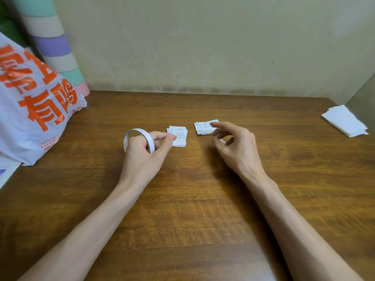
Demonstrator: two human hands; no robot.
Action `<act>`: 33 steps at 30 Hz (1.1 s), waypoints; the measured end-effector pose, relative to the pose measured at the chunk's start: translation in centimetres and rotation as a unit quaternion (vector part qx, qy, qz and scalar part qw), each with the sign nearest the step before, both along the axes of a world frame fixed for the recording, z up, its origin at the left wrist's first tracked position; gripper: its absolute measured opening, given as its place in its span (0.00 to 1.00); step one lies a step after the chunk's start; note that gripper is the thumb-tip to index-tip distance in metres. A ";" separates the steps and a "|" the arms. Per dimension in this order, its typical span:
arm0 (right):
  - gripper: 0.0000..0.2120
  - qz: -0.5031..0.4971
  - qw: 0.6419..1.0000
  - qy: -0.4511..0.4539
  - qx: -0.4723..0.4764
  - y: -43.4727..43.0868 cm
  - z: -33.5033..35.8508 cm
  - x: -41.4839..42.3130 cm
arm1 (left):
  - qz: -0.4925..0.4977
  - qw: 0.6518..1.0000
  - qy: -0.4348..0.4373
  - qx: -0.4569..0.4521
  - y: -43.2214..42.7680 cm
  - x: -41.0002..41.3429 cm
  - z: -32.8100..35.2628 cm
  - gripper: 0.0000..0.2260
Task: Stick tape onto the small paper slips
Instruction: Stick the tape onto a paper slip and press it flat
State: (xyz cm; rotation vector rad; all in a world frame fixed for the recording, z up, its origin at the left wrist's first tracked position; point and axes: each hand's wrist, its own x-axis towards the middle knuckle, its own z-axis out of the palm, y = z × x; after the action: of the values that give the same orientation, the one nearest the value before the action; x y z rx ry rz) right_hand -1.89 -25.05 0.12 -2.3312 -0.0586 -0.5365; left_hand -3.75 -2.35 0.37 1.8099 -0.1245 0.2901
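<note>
Paper slips sit stacked on the table, right at your left hand, which grips the tape roll, probably to keep the end handy. Your right hand hovers loose and empty over the second stack. The plastic bag and folded white paper are well clear.

Bare brown wooden tabletop is lying open along the near edge. A white plastic bag with orange print is crowding the left edge. A stack of folded white paper is occupying the far right corner. Mid-tabletop, a left pile of printed paper slips and a right pile of printed paper slips are leaving a narrow gap between them.
</note>
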 end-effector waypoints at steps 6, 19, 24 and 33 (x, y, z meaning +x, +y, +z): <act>0.22 0.090 0.995 0.040 -0.023 4.7 -0.1 2.6 | 0.039 0.999 -0.002 0.035 0.6 0.8 -0.3 0.05; 0.30 0.098 0.992 -0.025 -0.071 6.8 -1.6 3.2 | 0.049 0.997 0.005 0.065 0.9 1.0 -0.4 0.05; 0.27 0.157 0.986 -0.058 -0.021 6.7 -0.9 1.4 | 0.048 0.995 0.053 0.076 1.0 0.9 -0.1 0.18; 0.30 0.165 0.974 -0.016 0.157 5.1 0.1 -0.6 | 0.009 0.995 0.089 -0.034 0.6 0.5 0.0 0.15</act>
State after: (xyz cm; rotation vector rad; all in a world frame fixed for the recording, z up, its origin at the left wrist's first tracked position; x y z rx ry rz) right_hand -2.49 -19.94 0.25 -1.9517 -0.3459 -0.3841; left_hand -3.24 -1.75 0.36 1.7607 0.0265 0.1434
